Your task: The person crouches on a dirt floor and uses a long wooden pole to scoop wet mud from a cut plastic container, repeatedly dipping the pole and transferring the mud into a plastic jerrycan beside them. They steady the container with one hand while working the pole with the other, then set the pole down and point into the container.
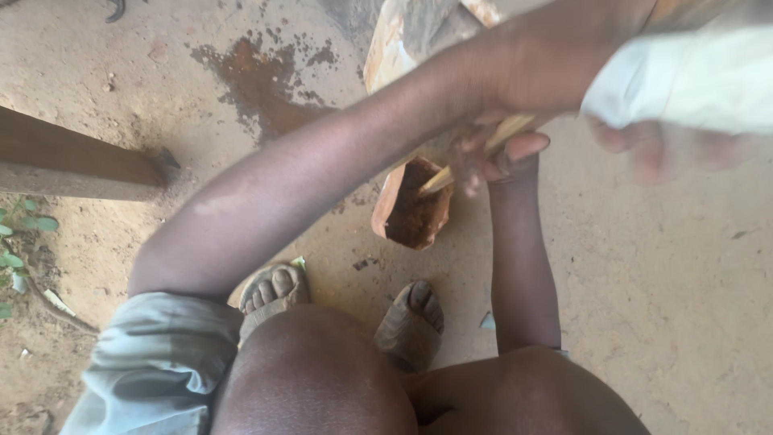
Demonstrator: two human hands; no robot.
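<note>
My right hand (pixel 498 158) grips a thin wooden stick (pixel 506 129). The stick's lower tip pokes into a small brown cup (pixel 388 201) that holds reddish-brown paste and sits tilted on the sandy ground. My left arm reaches across above the cup, from lower left to upper right. My left hand (pixel 644 145) is blurred at the upper right and is closed on a white cloth-like bundle (pixel 692 76). The stick's upper end disappears under my left wrist.
My two feet in worn sandals (pixel 272 292) (pixel 412 322) rest just below the cup, with my bare knees at the bottom edge. A dark wooden beam (pixel 72 161) lies at the left. A reddish stain (pixel 258 72) marks the ground; a curved rusty piece (pixel 390 44) lies at the top.
</note>
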